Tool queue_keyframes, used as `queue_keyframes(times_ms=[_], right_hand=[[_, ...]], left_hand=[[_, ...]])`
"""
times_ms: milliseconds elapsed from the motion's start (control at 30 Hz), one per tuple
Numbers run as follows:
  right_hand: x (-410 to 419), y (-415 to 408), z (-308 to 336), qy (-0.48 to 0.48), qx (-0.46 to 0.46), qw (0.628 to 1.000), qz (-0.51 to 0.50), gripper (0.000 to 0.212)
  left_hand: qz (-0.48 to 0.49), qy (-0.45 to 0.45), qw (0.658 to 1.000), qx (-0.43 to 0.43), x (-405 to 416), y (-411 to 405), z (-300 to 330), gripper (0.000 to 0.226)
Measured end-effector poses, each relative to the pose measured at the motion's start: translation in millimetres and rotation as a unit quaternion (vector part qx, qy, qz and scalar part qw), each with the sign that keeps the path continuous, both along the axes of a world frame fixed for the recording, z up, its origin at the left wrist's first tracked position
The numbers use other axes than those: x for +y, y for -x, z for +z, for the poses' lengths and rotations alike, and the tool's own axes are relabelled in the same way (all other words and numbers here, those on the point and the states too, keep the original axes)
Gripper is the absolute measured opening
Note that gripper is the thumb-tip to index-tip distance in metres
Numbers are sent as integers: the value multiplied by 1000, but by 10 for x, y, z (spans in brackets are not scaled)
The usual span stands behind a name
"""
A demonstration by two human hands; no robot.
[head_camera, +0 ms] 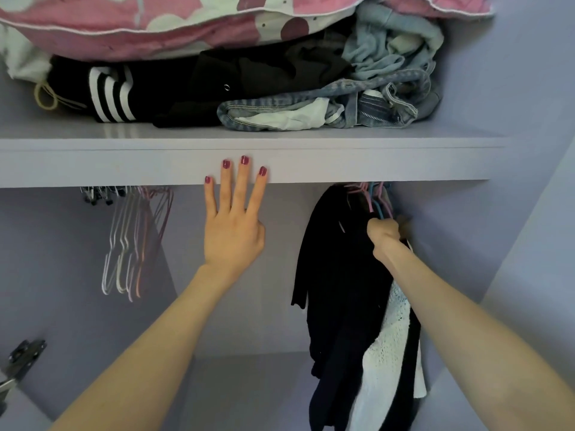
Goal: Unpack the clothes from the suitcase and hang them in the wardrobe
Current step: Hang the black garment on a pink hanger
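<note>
I look into a pale lilac wardrobe (513,213). My left hand (233,225) is raised with straight fingers, its tips lying against the front edge of the upper shelf (373,163). My right hand (384,233) is curled round the neck of a hanger among the hung clothes: dark garments (333,275) and a white knitted one (389,353). Pink and blue hanger hooks (373,197) show just above that hand, under the shelf. The suitcase is out of view.
Several bare wire hangers (130,241) hang at the left under the shelf, with clip hangers (99,194) beside them. On the shelf lie folded black clothes (174,91), crumpled jeans (357,101) and pink bedding (155,26). A door hinge (25,359) sits at lower left.
</note>
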State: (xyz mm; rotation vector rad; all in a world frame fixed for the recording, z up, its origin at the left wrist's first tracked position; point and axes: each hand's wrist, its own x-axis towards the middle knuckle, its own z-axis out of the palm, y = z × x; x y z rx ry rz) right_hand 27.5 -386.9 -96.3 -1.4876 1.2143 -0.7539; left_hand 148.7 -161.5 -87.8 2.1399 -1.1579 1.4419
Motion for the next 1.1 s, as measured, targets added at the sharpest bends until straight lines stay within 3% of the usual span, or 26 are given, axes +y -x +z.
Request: queue_keyframes(times_ms=[200,467,633,833,933,1100], right_hand=[[-70,-38,-198,-17,80,996,31,43],[75,214,-380,2,107,988,107,49],[268,551,-301,66,120,977,166,53],[677,1146,-451,170,225,932,226,48],[1033,1526,-624,154,263,911,276,43],[1661,2194,-1102,89,295,897,318,35]], left_hand=[[17,-5,1000,6,-29,15,-9,93],[56,-45,997,35,22,120,21,98],[37,-57,985,156,85,449,51,88],[-42,-153,923,349,253,992,-339,58],[-104,-185,872,441,451,1359,-617,44],[-171,-245,801,518,841,2046,-1190,35]])
